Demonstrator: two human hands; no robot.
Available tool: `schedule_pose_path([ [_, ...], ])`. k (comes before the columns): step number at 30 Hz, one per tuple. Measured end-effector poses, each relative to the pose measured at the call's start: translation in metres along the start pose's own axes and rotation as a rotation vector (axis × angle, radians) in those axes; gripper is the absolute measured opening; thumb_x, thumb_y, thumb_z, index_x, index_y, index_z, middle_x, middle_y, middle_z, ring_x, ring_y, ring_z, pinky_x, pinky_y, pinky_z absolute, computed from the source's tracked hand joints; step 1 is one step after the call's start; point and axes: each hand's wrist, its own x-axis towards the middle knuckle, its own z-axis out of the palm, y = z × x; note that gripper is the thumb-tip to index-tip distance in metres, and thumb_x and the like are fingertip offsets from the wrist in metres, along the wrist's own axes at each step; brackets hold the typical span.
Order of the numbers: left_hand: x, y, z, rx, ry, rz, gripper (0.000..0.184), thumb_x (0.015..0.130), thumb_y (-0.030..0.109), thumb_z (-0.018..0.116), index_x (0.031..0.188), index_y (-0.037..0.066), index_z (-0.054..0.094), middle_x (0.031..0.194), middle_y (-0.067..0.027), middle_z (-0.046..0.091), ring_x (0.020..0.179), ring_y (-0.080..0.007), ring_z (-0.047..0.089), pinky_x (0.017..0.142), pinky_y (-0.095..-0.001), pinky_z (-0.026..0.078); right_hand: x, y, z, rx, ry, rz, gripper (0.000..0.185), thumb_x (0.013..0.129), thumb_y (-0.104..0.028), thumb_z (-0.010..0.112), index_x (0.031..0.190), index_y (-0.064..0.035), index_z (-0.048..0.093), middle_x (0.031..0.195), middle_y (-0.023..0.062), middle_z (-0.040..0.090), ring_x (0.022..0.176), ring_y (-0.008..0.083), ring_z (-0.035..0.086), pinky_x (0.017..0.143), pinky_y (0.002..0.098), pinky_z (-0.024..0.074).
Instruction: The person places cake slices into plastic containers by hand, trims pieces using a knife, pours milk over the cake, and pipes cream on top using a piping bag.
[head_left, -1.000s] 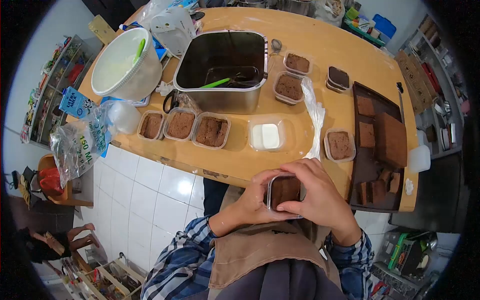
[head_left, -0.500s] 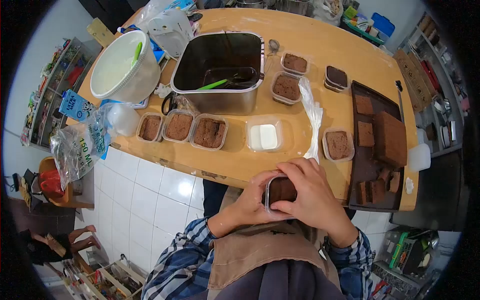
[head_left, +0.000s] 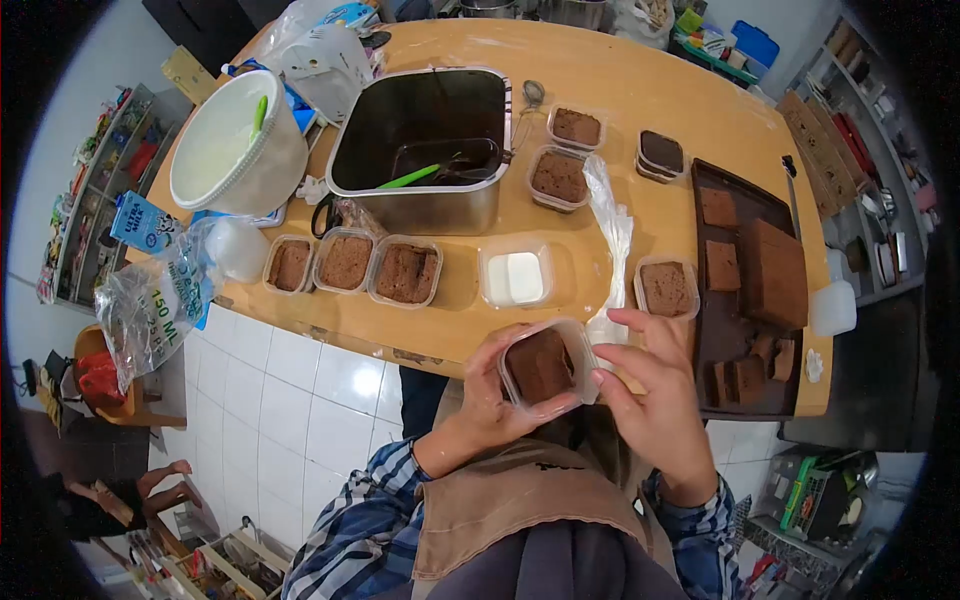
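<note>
My left hand [head_left: 472, 412] is wrapped round a clear plastic tub [head_left: 578, 342], held tilted in front of my apron at the table's edge. Inside the tub sits a piece of chocolate cake [head_left: 541, 366]. My right hand [head_left: 655, 405] is at the tub's right side, fingers apart, with thumb and fingertips close to the wall; whether they touch it I cannot tell. Just beyond lies a white piping bag [head_left: 612, 235]. A cake-filled tub [head_left: 667, 288] stands to its right, and a tub with white contents [head_left: 516, 278] to its left.
A dark tray [head_left: 716, 345] at right bears a large cake block [head_left: 772, 272] and several cut pieces. Cake tubs [head_left: 404, 270] line the front left. Behind them are a metal pan [head_left: 430, 205] of dark mixture and a white bucket [head_left: 250, 160]. A small strainer [head_left: 533, 93] lies further back.
My right hand has come out of the tub and moved right, its fingers spreading. The tub is now tipped, showing the cake inside. My left hand keeps its hold.
</note>
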Motion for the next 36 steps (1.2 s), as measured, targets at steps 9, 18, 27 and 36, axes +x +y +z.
schedule_pose_path([
  [9,-0.005,0.0,0.006,0.12,0.059,0.043,0.088,0.059,0.013,0.084,0.122,0.005,0.024,0.113,-0.0206,0.048,0.101,-0.0313,0.055,0.084,-0.0381,0.047,-0.003,-0.004,0.026,-0.018,0.055,-0.02,0.023,0.074,-0.003,0.061,0.095,0.004,0.061,0.122,0.0223,0.044,0.109,0.0391,0.04,0.094,0.0453,0.0319],
  [18,-0.009,-0.004,0.01,0.071,0.076,0.084,0.088,0.059,0.014,0.084,0.122,0.007,0.022,0.114,-0.019,0.047,0.102,-0.0308,0.053,0.086,-0.0386,0.045,-0.002,0.003,0.035,0.145,-0.061,0.028,0.028,0.075,-0.002,0.057,0.102,0.0048,0.057,0.128,0.022,0.037,0.113,0.0385,0.035,0.096,0.0446,0.0297],
  [27,-0.004,0.003,0.011,-0.026,0.034,0.081,0.088,0.06,0.011,0.083,0.122,0.008,0.021,0.117,-0.0216,0.046,0.104,-0.031,0.053,0.088,-0.0392,0.044,0.002,-0.007,0.027,0.023,0.064,-0.031,0.024,0.072,-0.004,0.06,0.095,-0.0004,0.063,0.128,0.0197,0.04,0.112,0.0379,0.037,0.095,0.046,0.0281],
  [36,-0.006,0.007,0.004,-0.107,-0.09,0.004,0.092,0.059,0.014,0.084,0.123,0.01,0.018,0.119,-0.0238,0.043,0.106,-0.0328,0.052,0.087,-0.043,0.045,0.006,-0.01,0.026,-0.097,-0.025,-0.142,0.02,0.064,-0.007,0.061,0.081,-0.0122,0.07,0.134,0.0145,0.037,0.115,0.0397,0.033,0.093,0.0538,0.0214],
])
